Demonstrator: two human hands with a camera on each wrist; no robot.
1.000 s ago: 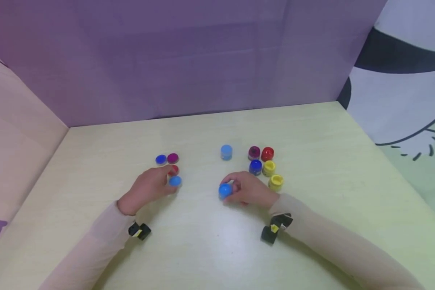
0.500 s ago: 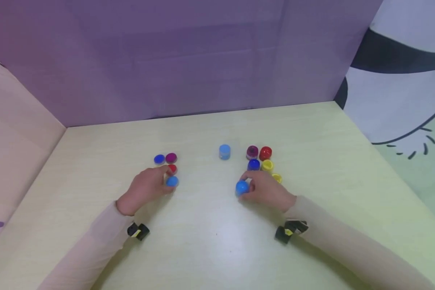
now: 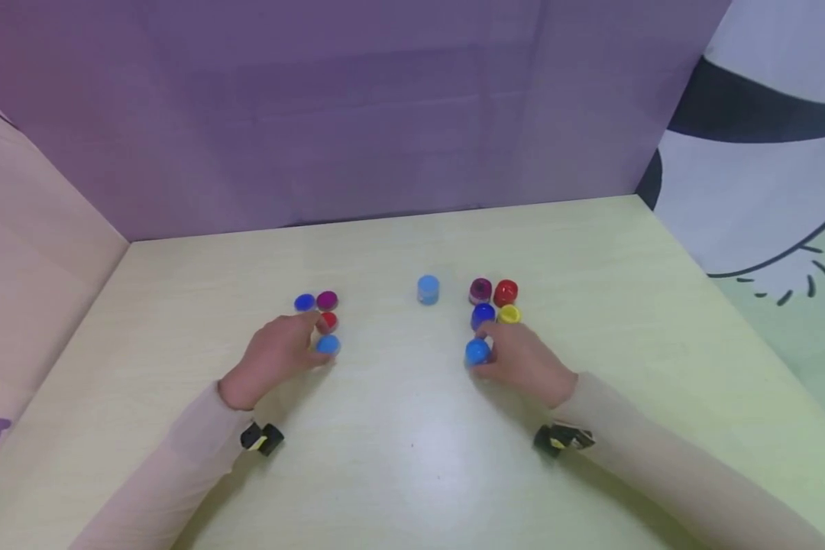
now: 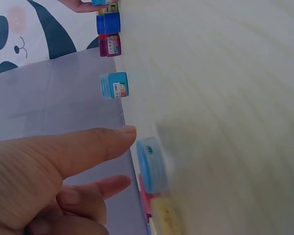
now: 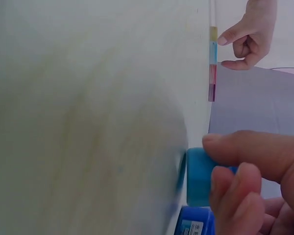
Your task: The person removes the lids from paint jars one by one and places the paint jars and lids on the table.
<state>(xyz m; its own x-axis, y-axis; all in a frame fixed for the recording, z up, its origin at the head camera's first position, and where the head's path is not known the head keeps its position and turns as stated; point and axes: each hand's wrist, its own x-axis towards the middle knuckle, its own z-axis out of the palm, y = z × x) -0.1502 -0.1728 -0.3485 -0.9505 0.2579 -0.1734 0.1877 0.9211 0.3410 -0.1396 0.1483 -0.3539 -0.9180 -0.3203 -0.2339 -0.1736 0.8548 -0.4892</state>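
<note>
In the head view my right hand [image 3: 525, 365] grips an open light blue paint pot [image 3: 477, 352] between thumb and fingers, close in front of a dark blue pot [image 3: 483, 315]. The right wrist view shows the light blue pot [image 5: 198, 177] at or just above the table. My left hand [image 3: 275, 356] hovers at the light blue lid [image 3: 328, 345] and red lid [image 3: 328, 321]; in the left wrist view its thumb and fingers stand apart from the light blue lid [image 4: 152, 164]. A yellow lid [image 4: 167, 215] beside it is hidden by the left hand in the head view.
Blue [image 3: 305, 302] and purple [image 3: 327, 300] lids lie beyond my left hand. Another light blue pot [image 3: 428, 289] stands mid-table. Purple [image 3: 480, 290], red [image 3: 506, 292] and yellow [image 3: 509, 315] pots stand behind the right hand. A purple partition [image 3: 385, 114] borders the table's [image 3: 385, 489] far edge.
My right hand has moved right with the light blue pot, up to the other pots, and now covers the nearer yellow pot. The left hand has stayed nearly still.
</note>
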